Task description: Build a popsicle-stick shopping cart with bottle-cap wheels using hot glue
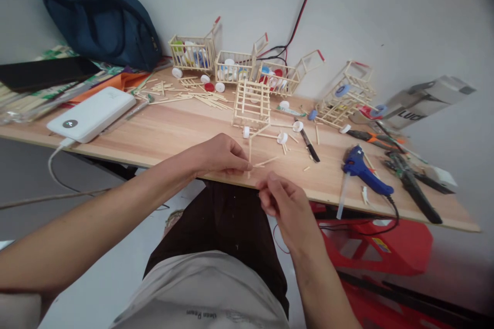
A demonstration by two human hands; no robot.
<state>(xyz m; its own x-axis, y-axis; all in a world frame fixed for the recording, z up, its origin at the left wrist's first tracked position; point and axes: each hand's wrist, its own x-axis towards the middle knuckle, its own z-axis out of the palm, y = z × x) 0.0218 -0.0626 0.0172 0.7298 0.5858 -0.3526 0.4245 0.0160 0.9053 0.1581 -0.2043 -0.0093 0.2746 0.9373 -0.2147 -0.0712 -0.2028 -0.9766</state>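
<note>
A miniature shopping cart (251, 104) of thin wooden sticks lies tipped over on the table, with white bottle-cap wheels (282, 137) toward me. From its frame a wooden stick (250, 148) extends to the table's front edge. My left hand (226, 155) pinches at the near end of that stick, thumb and index finger together. Short loose sticks (268, 161) lie just right of those fingertips. At the table edge, my right hand (283, 198) is closed, its thumb against its curled fingers. Whatever it may hold is hidden.
Several similar carts (233, 67) holding bottle caps stand along the wall. A knife (311, 146), a blue glue gun (363, 169) and pliers (372, 138) lie to the right. Leftward are scattered sticks (208, 98), a white power bank (92, 113) and a blue bag (102, 18).
</note>
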